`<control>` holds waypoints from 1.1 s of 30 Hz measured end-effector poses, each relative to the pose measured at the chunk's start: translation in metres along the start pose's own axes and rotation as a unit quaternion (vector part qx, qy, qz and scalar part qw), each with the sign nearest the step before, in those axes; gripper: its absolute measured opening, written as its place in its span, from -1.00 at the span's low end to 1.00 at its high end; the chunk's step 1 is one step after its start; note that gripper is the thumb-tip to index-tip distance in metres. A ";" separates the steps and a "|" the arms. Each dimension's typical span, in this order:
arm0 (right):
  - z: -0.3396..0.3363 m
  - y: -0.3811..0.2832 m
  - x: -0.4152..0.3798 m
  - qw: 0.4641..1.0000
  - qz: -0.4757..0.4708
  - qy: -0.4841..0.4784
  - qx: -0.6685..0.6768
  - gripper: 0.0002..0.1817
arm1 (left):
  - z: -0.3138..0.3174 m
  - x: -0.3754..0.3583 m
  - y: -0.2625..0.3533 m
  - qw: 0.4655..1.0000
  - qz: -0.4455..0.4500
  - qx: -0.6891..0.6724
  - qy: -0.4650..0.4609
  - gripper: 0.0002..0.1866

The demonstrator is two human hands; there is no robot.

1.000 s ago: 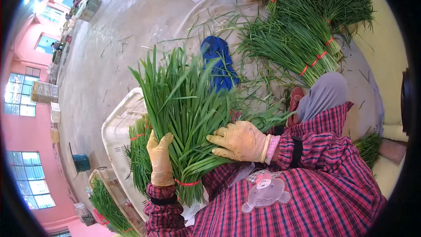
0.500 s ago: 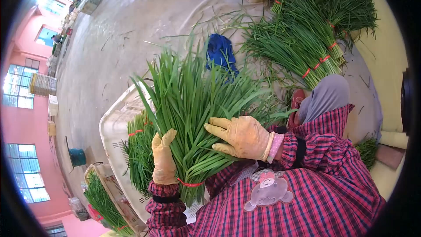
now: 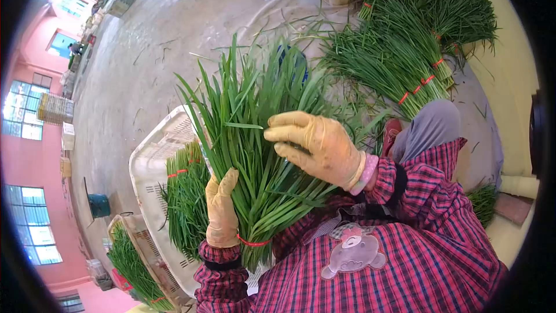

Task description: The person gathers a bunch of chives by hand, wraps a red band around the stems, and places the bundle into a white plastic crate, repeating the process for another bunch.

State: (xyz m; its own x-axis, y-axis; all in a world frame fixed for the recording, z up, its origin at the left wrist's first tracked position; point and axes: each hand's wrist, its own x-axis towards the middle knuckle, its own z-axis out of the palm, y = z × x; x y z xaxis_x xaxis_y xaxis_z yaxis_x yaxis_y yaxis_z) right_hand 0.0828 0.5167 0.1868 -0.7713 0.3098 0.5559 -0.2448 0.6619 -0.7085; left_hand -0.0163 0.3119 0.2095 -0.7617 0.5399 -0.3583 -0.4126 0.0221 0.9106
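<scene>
My left hand [image 3: 222, 208], in a yellowish rubber glove, is closed around the left side of a large bunch of garlic chives [image 3: 255, 174]. A red band circles the stems just below that hand, and the long flat leaves fan out upward. Over the right side of the bunch is my gloved right hand [image 3: 318, 148], fingers bent. A single chive leaf [image 3: 243, 126] sticks out sideways from its fingertips; the thumb is hidden.
A white plastic crate [image 3: 142, 168] with banded chives [image 3: 188, 208] stands at left, another crate [image 3: 136, 235] beyond it. More banded bundles [image 3: 399, 52] lie on the ground sheet at upper right. A blue cloth [image 3: 300, 66] is partly hidden behind the leaves.
My right hand has lifted up off the leaves and moved slightly up, with one leaf now jutting out at its fingertips. My left hand keeps its hold, shifting slightly right.
</scene>
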 end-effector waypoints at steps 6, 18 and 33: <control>-0.001 -0.004 0.037 1.000 0.016 0.016 0.021 -0.79 | -0.004 0.002 -0.010 0.998 0.019 0.047 0.030 -0.63; 0.014 -0.002 0.050 0.991 0.067 -0.114 0.007 -0.64 | -0.012 0.002 -0.022 0.998 0.043 0.027 0.021 -0.72; 0.021 0.006 0.045 0.958 0.164 -0.121 0.201 -0.82 | -0.007 0.002 -0.020 0.998 0.060 0.037 0.000 -0.71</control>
State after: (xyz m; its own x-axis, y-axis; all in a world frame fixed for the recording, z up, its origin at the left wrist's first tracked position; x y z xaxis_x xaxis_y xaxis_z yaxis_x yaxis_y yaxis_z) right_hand 0.0343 0.5203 0.1985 -0.9475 0.2560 0.1917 -0.1344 0.2251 -0.9650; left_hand -0.0130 0.3064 0.1890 -0.8034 0.5424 -0.2455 -0.2804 0.0191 0.9597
